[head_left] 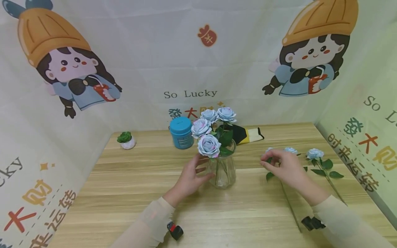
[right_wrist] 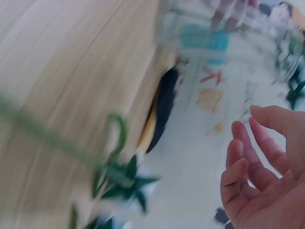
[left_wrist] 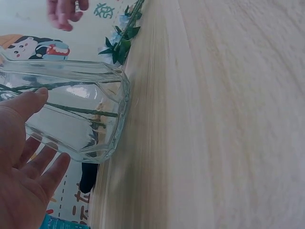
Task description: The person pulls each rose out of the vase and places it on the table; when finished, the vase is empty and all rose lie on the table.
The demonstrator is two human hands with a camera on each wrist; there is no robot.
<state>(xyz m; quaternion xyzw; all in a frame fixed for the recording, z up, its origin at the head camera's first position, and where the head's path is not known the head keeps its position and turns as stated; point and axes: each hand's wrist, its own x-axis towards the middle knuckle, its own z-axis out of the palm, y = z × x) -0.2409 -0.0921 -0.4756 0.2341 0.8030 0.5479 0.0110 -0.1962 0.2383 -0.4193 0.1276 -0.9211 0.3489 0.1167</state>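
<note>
A clear glass vase (head_left: 225,177) stands upright on the table, with several pale blue artificial roses (head_left: 209,145) in it. At the vase's left side is my left hand (head_left: 190,179). The left wrist view shows its thumb against the glass (left_wrist: 81,131) and the fingers loosely extended beside it. Green stems are visible through the glass. My right hand (head_left: 288,169) hovers right of the vase, above roses lying on the table. Its fingers are loosely bent with nothing between them, as the right wrist view shows the hand (right_wrist: 267,176). One lying rose (head_left: 315,154) is farther right; others are partly hidden behind that hand.
Behind the vase stands a blue lidded tub (head_left: 181,133). A black, yellow and white item (head_left: 246,134) lies at the back, partly hidden by the flowers. At the back left sits a small potted plant (head_left: 126,140). Printed cloth (head_left: 149,62) hangs around the table (head_left: 133,193).
</note>
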